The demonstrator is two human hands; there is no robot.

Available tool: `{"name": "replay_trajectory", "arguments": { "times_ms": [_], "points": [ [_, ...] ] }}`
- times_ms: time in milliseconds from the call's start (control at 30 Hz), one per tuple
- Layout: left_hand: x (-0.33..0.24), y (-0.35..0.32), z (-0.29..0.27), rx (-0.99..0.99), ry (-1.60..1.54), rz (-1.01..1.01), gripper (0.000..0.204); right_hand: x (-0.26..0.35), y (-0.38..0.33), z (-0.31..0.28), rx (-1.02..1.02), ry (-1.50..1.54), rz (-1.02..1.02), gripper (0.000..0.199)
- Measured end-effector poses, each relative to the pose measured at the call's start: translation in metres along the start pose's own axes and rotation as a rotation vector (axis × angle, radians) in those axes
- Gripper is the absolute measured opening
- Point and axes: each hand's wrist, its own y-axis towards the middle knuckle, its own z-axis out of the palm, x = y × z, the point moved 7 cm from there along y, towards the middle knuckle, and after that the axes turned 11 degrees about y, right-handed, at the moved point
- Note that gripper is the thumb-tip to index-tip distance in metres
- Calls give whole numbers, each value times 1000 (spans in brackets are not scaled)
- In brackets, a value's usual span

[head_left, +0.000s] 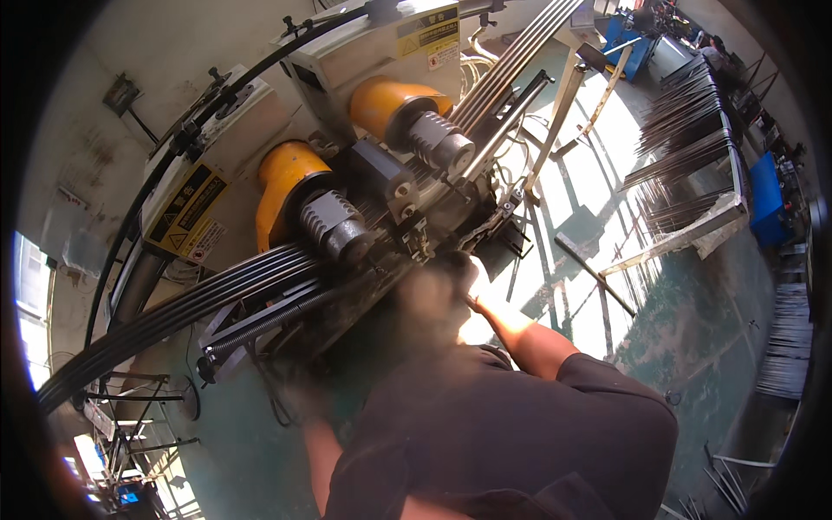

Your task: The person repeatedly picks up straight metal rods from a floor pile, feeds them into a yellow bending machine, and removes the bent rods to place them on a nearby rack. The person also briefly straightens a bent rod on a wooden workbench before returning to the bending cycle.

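Grip unclear: right hand [468,282] at machine [381,199] mid-frame, blurred; left hand hidden.
Feeding rods [217,299] through rollers, I judge; next needs steady alignment.

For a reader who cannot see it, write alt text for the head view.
A person in a dark shirt reaches a blurred right hand to a machine with two orange-housed rollers, which long dark rods run through. More rods lie on a rack.

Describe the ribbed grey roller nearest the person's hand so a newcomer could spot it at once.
Find the big pale machine with two orange housings. The roller sticks out of the lower-left orange housing, just above the bundle of dark rods. Its twin sits higher, to the right.
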Motion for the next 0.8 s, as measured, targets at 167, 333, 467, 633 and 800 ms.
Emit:
{"name": "replay_trajectory", "arguments": {
  "times_ms": [167,333,467,633,800],
  "points": [
    [6,115,-129,-221,-1233,-760,31,90,64,34,-36,287,-322,26],
    [21,184,-237,-543,-1218,-574,41,136,98,66,18,44,-782,22],
    [-29,246,-309,-562,-1353,-320,52,131,125,75,23,414,-384,20],
    [-91,310,-343,-428,-1275,-46,52,156,101,89,36,562,-234,24],
    [-149,354,-362,-346,-1099,53,48,177,75,97,43,541,-251,28]
  ]
}}
